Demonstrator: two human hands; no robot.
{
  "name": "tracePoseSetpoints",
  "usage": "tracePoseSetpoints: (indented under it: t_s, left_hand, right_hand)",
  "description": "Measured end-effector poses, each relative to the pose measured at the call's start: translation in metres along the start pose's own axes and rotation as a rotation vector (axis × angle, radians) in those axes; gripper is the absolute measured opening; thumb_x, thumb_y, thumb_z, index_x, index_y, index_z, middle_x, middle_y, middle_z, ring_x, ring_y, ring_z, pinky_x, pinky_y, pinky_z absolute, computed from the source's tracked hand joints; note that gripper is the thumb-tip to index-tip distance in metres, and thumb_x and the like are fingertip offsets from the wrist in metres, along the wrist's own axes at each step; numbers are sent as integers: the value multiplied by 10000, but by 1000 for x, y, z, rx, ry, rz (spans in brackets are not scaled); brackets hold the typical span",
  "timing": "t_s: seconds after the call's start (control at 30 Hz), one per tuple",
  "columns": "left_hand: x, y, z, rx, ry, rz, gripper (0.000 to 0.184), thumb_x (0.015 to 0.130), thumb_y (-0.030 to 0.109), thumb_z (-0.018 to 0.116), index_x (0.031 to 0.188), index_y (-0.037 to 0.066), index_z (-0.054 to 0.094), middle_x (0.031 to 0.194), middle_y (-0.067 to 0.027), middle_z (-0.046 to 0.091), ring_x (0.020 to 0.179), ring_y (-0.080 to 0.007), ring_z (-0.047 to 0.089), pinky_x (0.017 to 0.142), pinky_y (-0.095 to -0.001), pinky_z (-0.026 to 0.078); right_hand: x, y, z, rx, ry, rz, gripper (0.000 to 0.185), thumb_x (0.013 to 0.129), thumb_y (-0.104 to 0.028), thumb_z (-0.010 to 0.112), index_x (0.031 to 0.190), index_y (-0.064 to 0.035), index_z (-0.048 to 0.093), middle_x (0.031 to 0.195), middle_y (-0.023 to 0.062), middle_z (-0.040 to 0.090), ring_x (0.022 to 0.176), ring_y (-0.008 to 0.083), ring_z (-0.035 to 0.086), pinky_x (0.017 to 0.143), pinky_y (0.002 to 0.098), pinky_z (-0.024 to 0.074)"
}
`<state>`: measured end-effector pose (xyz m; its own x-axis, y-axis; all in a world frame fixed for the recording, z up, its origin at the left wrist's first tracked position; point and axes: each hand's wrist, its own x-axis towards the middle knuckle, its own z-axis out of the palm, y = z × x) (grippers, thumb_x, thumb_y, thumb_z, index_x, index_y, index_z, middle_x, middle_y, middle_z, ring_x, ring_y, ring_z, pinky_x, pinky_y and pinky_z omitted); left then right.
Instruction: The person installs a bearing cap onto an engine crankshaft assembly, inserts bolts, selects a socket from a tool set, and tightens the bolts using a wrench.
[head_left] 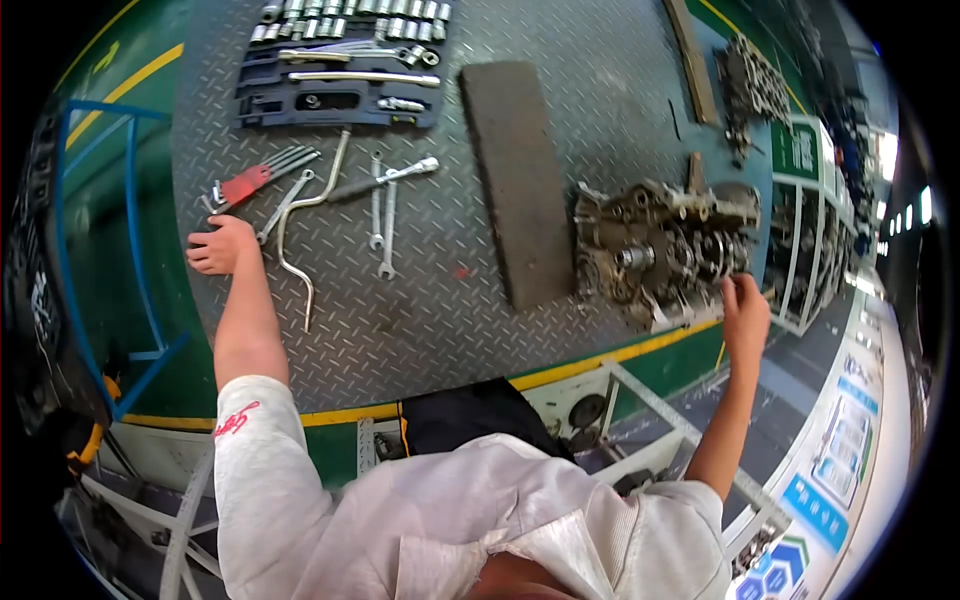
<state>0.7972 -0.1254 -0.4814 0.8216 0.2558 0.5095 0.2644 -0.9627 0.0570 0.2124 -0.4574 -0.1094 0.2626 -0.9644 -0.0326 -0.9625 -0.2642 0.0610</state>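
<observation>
My left hand (222,246) rests at the left side of the metal table, fingers a little apart and nothing visible in them. Just beyond it lies a set of hex keys in a red holder (246,183). To its right are a combination wrench (285,207) and a bent speed handle (285,225). On the right, my right hand (745,305) reaches the near right end of a dirty engine block (665,245) with exposed crankshaft journals. Its fingertips are pressed together there; what they pinch, if anything, is too small to tell.
An open socket set case (340,100) lies at the back left. Two more wrenches (388,230) and a ratchet (385,178) lie nearer. A brown wooden board (520,185) stretches beside the engine block. Another engine part (750,85) sits at the far right.
</observation>
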Motion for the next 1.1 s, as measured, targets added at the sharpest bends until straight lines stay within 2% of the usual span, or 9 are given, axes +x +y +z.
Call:
tracePoseSetpoints:
  t_s: [0.07, 0.13, 0.23, 0.33, 0.53, 0.63, 0.73, 1.0, 1.1]
  left_hand:
    - [1, 1, -1, -4, -36, -20, 539, 851, 401, 581, 1209, 8, 494, 1277, -234, 460, 1234, -385, 407, 1017, -497, 344]
    - [-1, -4, 3, 1, -13, -10, 538, 847, 404, 589, 1206, 12, 502, 1272, -230, 470, 1235, -382, 413, 1019, -497, 349]
    - [1, -1, 5, -7, -15, 2, 548, 849, 404, 592, 1227, 18, 503, 1291, -227, 468, 1249, -380, 411, 1031, -499, 347]
    - [2, -1, -4, -24, -92, -6, 551, 882, 389, 569, 1289, 29, 475, 1347, -230, 438, 1279, -380, 388, 1059, -502, 331]
    - [3, 0, -6, 1, -136, 4, 559, 903, 389, 546, 1320, 32, 440, 1371, -228, 418, 1294, -376, 373, 1066, -496, 326]
    - [4, 1, -4, 6, -144, 2, 557, 908, 388, 543, 1320, 29, 437, 1366, -222, 417, 1300, -375, 362, 1069, -493, 320]
    - [2, 0, -4, -10, -149, 18, 553, 907, 368, 548, 1318, 16, 435, 1366, -228, 407, 1300, -380, 356, 1067, -497, 326]
    - [4, 2, -8, -21, -164, 15, 559, 913, 355, 541, 1330, 3, 421, 1362, -235, 398, 1294, -388, 354, 1061, -510, 334]
    - [3, 1, -5, -13, -148, 32, 562, 914, 357, 540, 1334, 4, 420, 1361, -234, 400, 1294, -389, 354, 1056, -511, 338]
  right_hand:
    - [14, -48, -35, 99, -35, 25, 197, 905, -206, 640, 926, -13, 609, 653, 62, 575, 606, 158, 554, 590, 286, 438]
    - [41, -96, -33, 585, -126, -106, 167, 900, -160, 642, 936, -4, 597, 691, 6, 541, 649, 76, 471, 595, 229, 401]
    - [92, -212, 10, 628, -336, -386, 252, 866, -198, 692, 963, 10, 586, 786, 40, 594, 741, 90, 529, 659, 253, 442]
    - [159, -332, 130, 683, -260, -617, 359, 813, -297, 737, 978, 7, 644, 891, 146, 691, 816, 237, 654, 752, 347, 510]
    - [254, -501, 262, 819, -456, -468, 422, 779, -402, 735, 980, -31, 729, 783, 88, 721, 696, 170, 684, 707, 314, 528]
    - [266, -519, 243, 639, -472, -594, 441, 834, -463, 664, 1047, -82, 722, 789, 85, 721, 717, 200, 691, 727, 318, 526]
    - [295, -488, 244, 628, -73, -559, 425, 850, -454, 619, 1031, -83, 718, 898, 144, 717, 862, 262, 695, 784, 372, 522]
    - [242, -410, 272, 619, -93, -598, 378, 758, -176, 733, 1128, -145, 662, 881, 88, 577, 784, 242, 598, 763, 355, 504]
    - [242, -408, 285, 718, -129, -532, 433, 702, -148, 779, 1094, -74, 610, 926, 82, 570, 812, 214, 585, 763, 341, 501]
